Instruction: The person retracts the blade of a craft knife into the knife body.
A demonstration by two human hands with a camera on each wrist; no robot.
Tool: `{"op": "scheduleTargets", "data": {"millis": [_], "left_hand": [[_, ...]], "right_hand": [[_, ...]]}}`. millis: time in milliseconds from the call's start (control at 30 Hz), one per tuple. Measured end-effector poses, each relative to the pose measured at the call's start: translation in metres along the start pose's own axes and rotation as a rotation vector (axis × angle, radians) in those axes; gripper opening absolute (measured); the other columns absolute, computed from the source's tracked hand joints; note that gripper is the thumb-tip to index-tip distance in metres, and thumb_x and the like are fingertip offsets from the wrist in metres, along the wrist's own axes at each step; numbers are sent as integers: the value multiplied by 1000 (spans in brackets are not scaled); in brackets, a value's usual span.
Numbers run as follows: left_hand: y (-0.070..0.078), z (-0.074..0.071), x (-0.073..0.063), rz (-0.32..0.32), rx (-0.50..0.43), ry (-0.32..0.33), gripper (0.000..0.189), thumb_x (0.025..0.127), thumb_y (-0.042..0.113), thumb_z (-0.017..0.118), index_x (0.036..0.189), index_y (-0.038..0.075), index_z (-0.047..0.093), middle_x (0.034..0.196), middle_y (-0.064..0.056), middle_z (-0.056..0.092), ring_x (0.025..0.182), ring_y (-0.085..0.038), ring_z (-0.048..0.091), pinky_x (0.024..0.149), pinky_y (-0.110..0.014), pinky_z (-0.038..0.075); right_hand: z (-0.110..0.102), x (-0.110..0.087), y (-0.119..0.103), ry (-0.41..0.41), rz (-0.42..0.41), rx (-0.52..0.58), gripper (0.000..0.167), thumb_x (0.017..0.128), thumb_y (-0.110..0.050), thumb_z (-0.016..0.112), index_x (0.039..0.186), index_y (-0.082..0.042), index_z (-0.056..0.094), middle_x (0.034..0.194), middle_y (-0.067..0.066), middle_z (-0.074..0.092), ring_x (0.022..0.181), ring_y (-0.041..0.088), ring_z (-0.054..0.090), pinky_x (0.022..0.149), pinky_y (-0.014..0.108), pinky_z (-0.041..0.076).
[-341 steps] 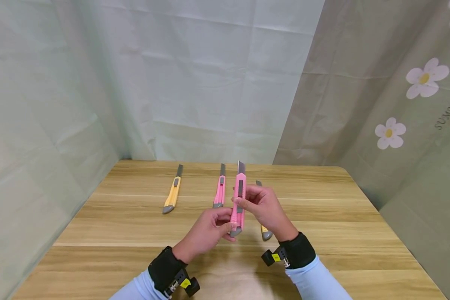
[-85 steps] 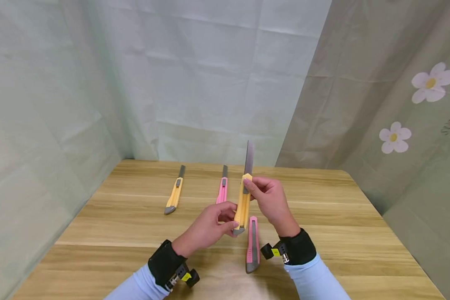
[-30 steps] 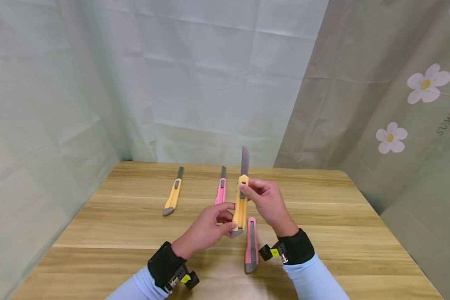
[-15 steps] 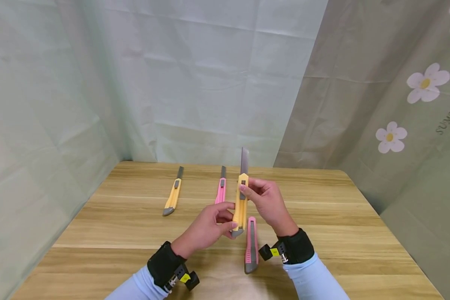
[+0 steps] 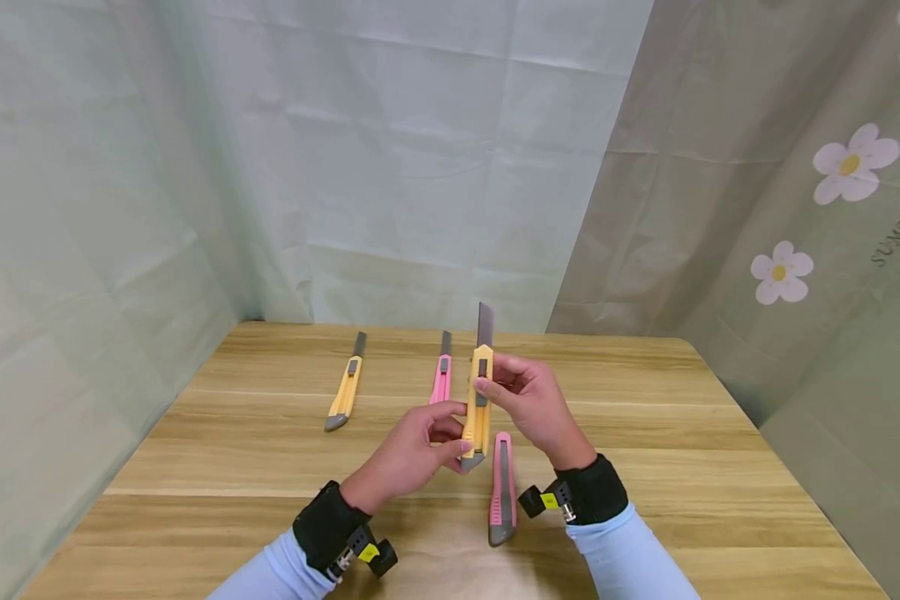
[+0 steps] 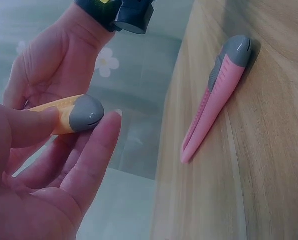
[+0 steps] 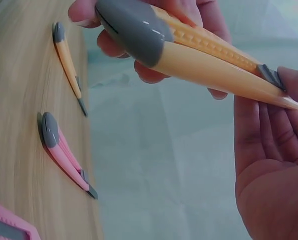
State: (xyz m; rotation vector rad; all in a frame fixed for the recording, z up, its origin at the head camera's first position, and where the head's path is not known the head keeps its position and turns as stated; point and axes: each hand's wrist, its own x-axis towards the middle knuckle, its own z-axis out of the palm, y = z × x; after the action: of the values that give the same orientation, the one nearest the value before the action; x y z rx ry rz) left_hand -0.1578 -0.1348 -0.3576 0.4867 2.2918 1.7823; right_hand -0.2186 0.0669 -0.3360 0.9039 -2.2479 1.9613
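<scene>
Both hands hold a yellow utility knife (image 5: pixel 477 427) above the table, its blade (image 5: pixel 485 325) sticking out and pointing away. My left hand (image 5: pixel 405 457) pinches the grey butt end between thumb and fingers. My right hand (image 5: pixel 536 410) grips the upper body, with its thumb on the dark slider (image 7: pixel 272 76). Below them a pink utility knife (image 5: pixel 503 492) lies on the table with no blade showing. Behind my left hand lies another pink utility knife (image 5: pixel 441 379), blade out, its lower end hidden. Farther left lies a second yellow utility knife (image 5: pixel 344 393), also blade out.
The wooden table (image 5: pixel 645 467) has its far edge against hanging cloth (image 5: pixel 412 167). More cloth encloses the left and right sides, the right one printed with white flowers (image 5: pixel 782 272). A strapped camera (image 5: pixel 381 557) juts from each wrist.
A pink knife held earlier now lies near the front without visible blade, and the right-hand yellow knife is held instead. Its blade has shortened as the right thumb and slider moved down the body.
</scene>
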Motion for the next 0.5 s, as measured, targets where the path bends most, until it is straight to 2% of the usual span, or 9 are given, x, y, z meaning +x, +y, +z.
{"op": "scheduleTargets", "data": {"millis": [167, 300, 500], "left_hand": [[-1, -1, 0, 1, -11, -3, 44, 98, 2, 67, 140, 7, 58, 107, -14, 71, 91, -22, 73, 74, -36, 63], [-1, -1, 0, -7, -2, 16, 43, 97, 3, 68, 139, 9, 60, 105, -13, 71, 91, -22, 72, 74, -36, 63], [1, 0, 0, -12, 39, 17, 40, 97, 4, 68, 136, 9, 61, 103, -12, 72, 89, -21, 72, 75, -40, 64]], "right_hand": [[1, 2, -1, 6, 18, -27, 23, 96, -18, 73, 117, -11, 73, 96, 12, 73, 86, 20, 67, 79, 28, 58], [0, 2, 0, 13, 72, -59, 18, 95, -26, 75, 107, -12, 77, 91, 9, 73, 81, 22, 67, 76, 33, 59], [-2, 3, 2, 6, 131, -94, 23, 94, -33, 76, 93, -11, 80, 84, 9, 72, 77, 26, 64, 69, 34, 60]]}}
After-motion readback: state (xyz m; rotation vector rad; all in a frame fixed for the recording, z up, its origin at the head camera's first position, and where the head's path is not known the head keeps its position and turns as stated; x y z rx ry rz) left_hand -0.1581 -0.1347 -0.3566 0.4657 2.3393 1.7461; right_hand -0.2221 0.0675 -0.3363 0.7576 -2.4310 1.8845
